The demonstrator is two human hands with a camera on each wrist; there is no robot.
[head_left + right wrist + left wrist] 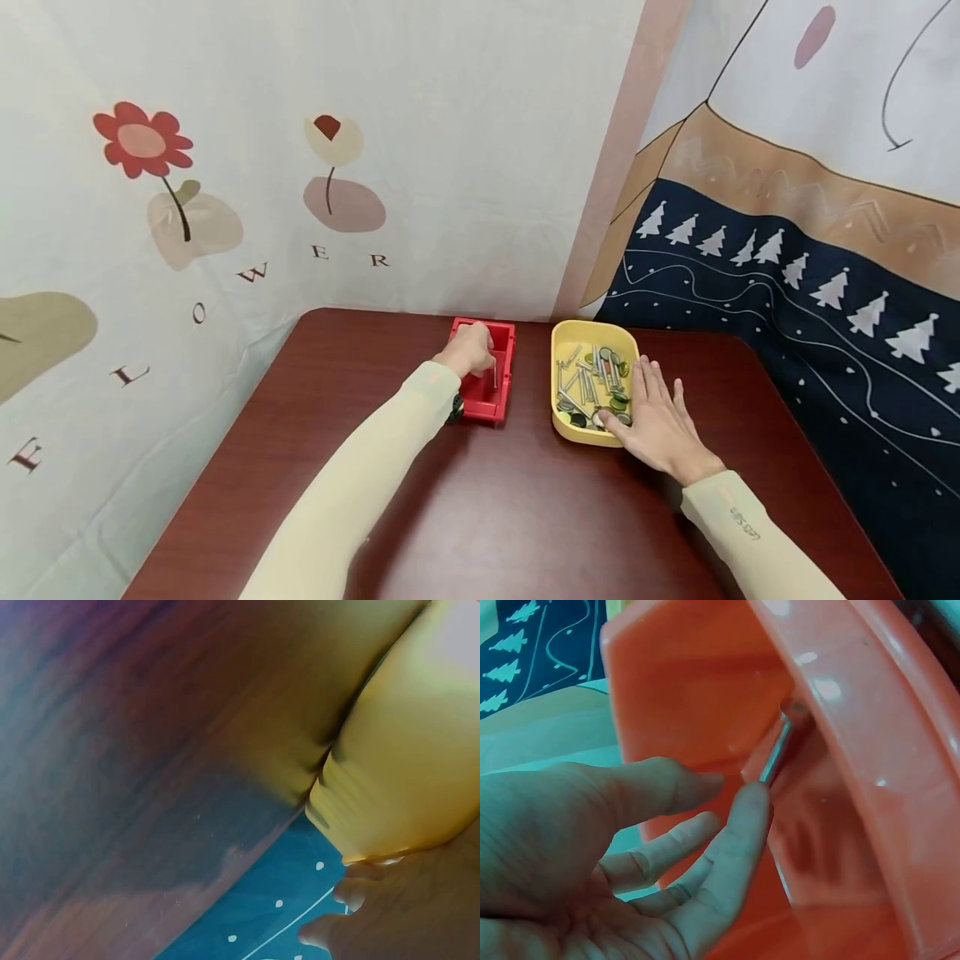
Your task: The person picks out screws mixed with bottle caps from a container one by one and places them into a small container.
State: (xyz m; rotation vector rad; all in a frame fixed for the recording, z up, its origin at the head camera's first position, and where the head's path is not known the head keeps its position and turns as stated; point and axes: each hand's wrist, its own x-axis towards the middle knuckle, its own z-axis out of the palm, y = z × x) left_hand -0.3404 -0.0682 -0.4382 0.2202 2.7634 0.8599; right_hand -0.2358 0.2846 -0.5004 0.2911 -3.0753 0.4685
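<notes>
My left hand (471,350) reaches into a red plastic bin (489,410). In the left wrist view its thumb and index fingertip stand apart. A thin silver nail (778,750) appears at the index fingertip, its flat head near the bin's wall; whether they touch I cannot tell. My right hand (663,421) rests against the right side of a yellow tub (588,437), fingers straight, thumb over the near rim. Inside the tub lie several nails (588,386) and round, cap-like discs (619,400), some green, some dark. In the right wrist view the fingers lie by the tub's outer wall (405,750).
Both containers stand near the far edge of a dark red-brown table (480,500), with a gap between them. Behind hangs a pale printed curtain (465,167); a navy tree-patterned cloth (750,283) hangs at the right.
</notes>
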